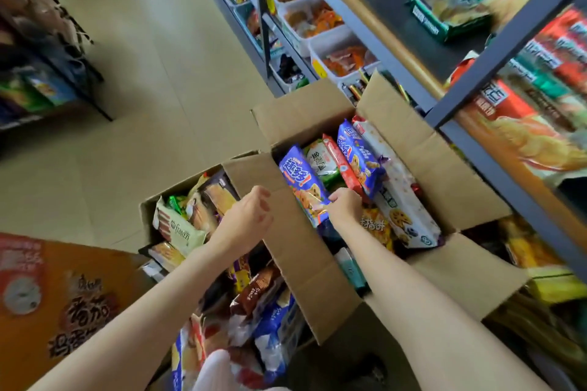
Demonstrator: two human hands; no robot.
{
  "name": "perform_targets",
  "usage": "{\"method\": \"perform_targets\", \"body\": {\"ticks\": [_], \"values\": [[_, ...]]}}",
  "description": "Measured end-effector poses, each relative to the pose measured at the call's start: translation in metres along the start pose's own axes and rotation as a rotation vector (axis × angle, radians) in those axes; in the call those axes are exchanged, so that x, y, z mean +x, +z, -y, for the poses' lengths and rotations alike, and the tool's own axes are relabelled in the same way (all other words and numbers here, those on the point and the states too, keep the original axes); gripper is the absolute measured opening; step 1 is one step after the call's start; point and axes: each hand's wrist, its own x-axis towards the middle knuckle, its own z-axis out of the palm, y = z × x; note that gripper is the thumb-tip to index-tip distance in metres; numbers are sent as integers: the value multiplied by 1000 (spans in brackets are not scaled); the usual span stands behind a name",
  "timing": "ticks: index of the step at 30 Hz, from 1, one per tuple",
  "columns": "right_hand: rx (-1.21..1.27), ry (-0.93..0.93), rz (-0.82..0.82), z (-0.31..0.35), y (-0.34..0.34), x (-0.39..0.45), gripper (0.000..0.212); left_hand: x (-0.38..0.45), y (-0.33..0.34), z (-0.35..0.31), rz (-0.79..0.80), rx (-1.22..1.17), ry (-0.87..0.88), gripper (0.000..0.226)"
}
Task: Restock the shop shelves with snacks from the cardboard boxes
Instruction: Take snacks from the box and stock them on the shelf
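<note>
Now | right grip [344, 201] pinches blue 趣多多 pack [305, 184] (cookies) | left grip [254, 209] loosely curled, empty | franzzi bag [179, 228]

Head view, steeply down, close over open cardboard box [428, 165].

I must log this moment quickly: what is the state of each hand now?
Left hand: fingers loosely curled above the box flap, holding nothing.
Right hand: fingers pinch the blue cookie packet.
</note>
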Motion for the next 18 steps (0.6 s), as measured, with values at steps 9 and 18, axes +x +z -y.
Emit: {"method": "perform_targets", "body": {"ticks": [9, 18], "values": [[-305, -399, -69, 42, -199, -56, 23, 26, -18, -80, -78, 576, 426, 110], [-496, -547, -441, 30, -410, -171, 35, 30, -105, -269, -530, 504, 1063, 106]]}}
